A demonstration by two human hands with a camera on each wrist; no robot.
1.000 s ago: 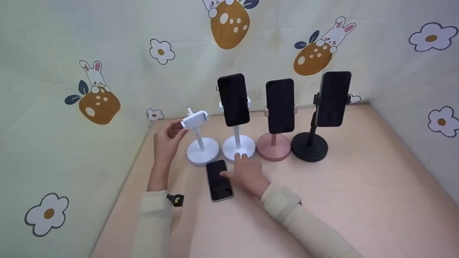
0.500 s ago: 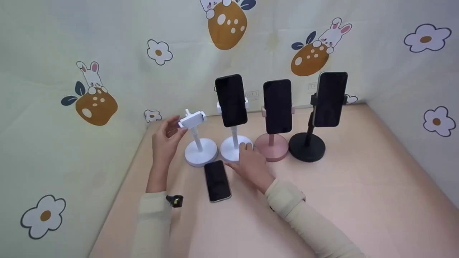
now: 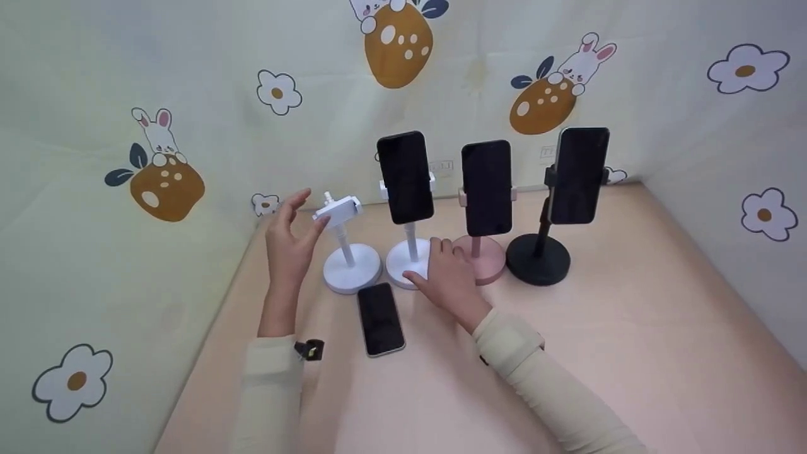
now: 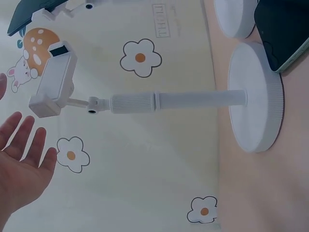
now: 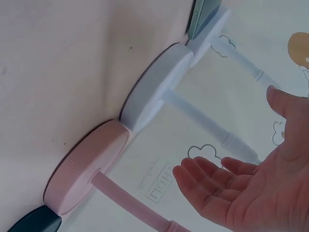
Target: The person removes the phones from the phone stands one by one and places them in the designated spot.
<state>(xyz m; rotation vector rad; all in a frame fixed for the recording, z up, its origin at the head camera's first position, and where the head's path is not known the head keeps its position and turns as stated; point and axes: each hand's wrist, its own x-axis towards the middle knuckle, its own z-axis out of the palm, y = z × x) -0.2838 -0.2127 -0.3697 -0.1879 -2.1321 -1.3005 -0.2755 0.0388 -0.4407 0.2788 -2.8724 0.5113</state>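
Beside the empty clamp of the leftmost white phone stand, my left hand has its fingers spread. The left wrist view has those fingers apart from the clamp. A dark smartphone lies face up in front of that stand's base. My right hand hovers before the second white stand and the pink stand. In the right wrist view its fingers are loosely bent with nothing between them.
Black-screened smartphones stand upright in the second white stand's clamp, the pink stand's clamp and the black stand. The bases form a row on the pale pink table. Behind them is a printed cloth wall.
My right hand has moved right and away from the phone on the table. My left fingers have spread and lifted beside the empty clamp. The stands keep their places.
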